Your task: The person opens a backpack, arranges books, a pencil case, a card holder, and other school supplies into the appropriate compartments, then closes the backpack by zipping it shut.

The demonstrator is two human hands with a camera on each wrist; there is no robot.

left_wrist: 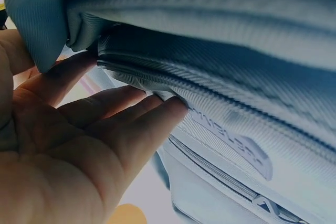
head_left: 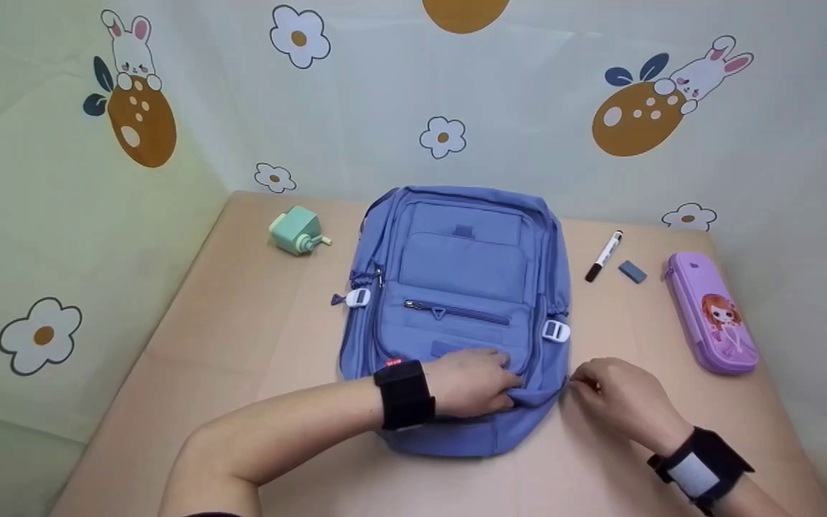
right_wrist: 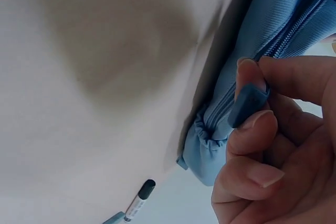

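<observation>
A blue backpack [head_left: 465,273] lies front side up on the table. Across its lower front rests my left hand [head_left: 472,382], and its fingers [left_wrist: 157,124] lie stretched against the fabric below an open zipper seam [left_wrist: 220,98] in the left wrist view. At the bag's lower right edge, my right hand [head_left: 618,393] pinches a zipper pull [right_wrist: 249,103] between thumb and fingers. The zipper teeth [right_wrist: 296,27] run along the side of the bag in the right wrist view.
To the right of the bag lie a marker [head_left: 604,255], a small grey-blue eraser [head_left: 632,271] and a purple pencil case [head_left: 713,316] with a doll picture. A green pencil sharpener [head_left: 297,231] sits at the back left. Patterned cloth [head_left: 370,100] walls the table's back and sides.
</observation>
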